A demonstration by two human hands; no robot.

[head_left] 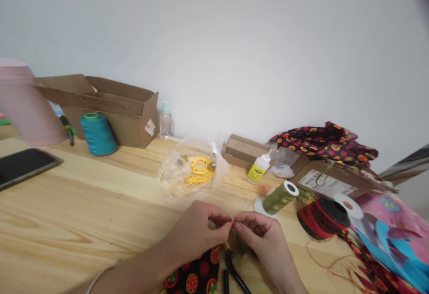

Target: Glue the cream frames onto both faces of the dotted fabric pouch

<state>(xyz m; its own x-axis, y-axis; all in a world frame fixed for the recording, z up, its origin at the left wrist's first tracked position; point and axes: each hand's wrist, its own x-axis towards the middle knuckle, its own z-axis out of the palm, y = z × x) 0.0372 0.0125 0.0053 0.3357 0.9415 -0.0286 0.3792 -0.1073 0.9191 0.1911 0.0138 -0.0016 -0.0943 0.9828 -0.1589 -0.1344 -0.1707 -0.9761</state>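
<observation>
Head view, from the left: a pink container (31,102) stands on the wooden counter (83,209), with a dark-screened phone (27,165) lying near it. Beside them is an open cardboard box (130,128) bearing a torn pale patch (149,127) at its right end, and in front of that a cone of teal thread (98,134). A clear spray bottle (165,122) with a mint top stands by the wall. Next, a clear plastic bag (170,169) holds coiled yellow cord (200,171).

Nearest the viewer, the left hand (201,229) and right hand (264,236) each pinch narrow, thumb to forefinger, over a tiny reddish piece (232,224), too small to identify, where the fingertips meet. Patterned cloth (192,276) and a black-handled tool (236,274) lie below.

Behind the right hand, a white squeeze bottle (258,168) carries a yellow label with dark print, too small to read. Then come an olive thread spool (278,198), a red-and-black spool (320,220), and a carton (363,180) whose white label (326,183) bears illegible lines. Pink fabric (385,209) lies at far right.
</observation>
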